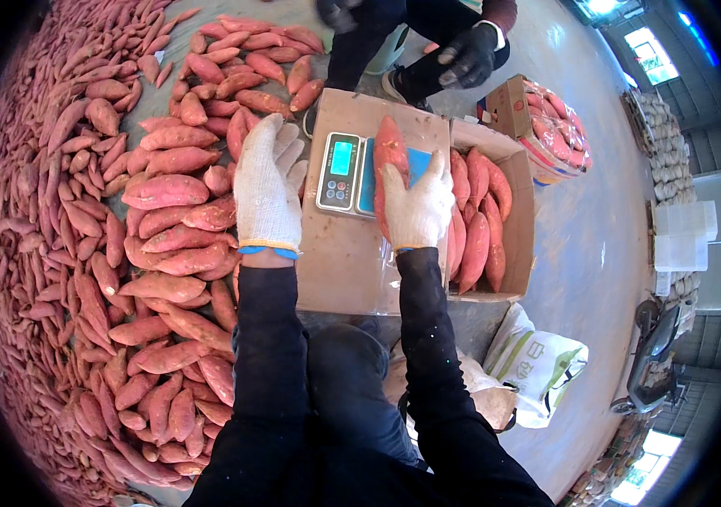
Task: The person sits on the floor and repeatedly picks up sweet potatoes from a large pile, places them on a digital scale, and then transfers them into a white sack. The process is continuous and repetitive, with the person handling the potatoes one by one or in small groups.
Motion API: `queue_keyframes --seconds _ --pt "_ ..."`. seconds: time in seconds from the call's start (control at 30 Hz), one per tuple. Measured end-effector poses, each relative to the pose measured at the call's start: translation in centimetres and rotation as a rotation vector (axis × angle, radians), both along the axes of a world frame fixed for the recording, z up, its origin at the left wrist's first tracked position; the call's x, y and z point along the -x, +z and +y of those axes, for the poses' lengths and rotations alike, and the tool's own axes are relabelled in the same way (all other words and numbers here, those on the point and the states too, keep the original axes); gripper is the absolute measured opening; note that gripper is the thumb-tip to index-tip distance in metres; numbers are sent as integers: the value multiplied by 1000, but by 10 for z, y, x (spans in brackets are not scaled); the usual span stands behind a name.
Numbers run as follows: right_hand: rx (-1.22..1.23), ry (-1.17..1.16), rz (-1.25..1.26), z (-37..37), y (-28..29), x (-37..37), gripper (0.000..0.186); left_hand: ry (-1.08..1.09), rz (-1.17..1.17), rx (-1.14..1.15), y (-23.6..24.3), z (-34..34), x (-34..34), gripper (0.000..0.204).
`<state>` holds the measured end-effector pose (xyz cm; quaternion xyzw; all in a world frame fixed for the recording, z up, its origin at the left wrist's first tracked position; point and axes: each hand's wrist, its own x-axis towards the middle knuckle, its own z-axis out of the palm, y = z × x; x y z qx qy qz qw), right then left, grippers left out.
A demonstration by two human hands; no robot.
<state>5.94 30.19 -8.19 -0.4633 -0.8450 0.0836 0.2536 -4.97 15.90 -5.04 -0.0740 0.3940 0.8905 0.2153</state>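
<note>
A long sweet potato (391, 144) lies over the blue plate of a small digital scale (341, 171), whose screen is lit. My right hand (422, 203), in a white knit glove, grips its lower part, thumb across it; whether the sweet potato rests on the plate I cannot tell. The scale stands on a cardboard box (327, 262). My left hand (268, 188), also gloved, is open with fingers stretched out, at the box's left edge beside the pile of sweet potatoes (170, 190). It holds nothing that I can see.
Right of the scale, an open carton (519, 245) holds several sweet potatoes. Beyond it stands another filled carton (538, 127). Opposite me is a co-worker with dark-gloved hands (472, 56). A white-and-green bag (540, 363) lies near my right arm; a scooter (655, 359) is parked far right.
</note>
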Motion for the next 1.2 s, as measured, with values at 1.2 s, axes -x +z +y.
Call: queue_keyframes --seconds 1.2 --pt "476 -236 -107 244 -144 -280 83 -306 47 223 -20 34 -7 49"
